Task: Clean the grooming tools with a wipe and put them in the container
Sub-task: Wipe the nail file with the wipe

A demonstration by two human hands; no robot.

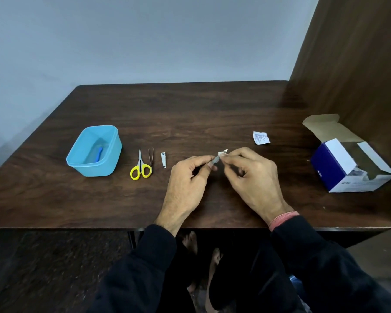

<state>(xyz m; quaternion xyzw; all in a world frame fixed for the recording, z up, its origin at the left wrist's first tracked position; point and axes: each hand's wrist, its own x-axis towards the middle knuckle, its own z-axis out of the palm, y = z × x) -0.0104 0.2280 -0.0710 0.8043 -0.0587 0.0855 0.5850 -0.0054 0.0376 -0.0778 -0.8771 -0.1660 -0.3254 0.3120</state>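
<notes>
My left hand (187, 177) pinches a small slim metal grooming tool (215, 159) over the middle of the table. My right hand (251, 177) pinches a small white wipe (222, 153) folded round the tool's upper end. To the left lie yellow-handled scissors (140, 167), tweezers (151, 158) and a small nail clipper (163, 159), side by side. Further left stands the open blue container (110, 152), with one blue-handled tool (99, 152) lying inside it.
A torn white wipe wrapper (261, 138) lies at the back right of the dark wooden table (190, 109). An open blue and white cardboard box (348, 168) stands at the right edge, beside a wooden panel. A wall rises behind the table.
</notes>
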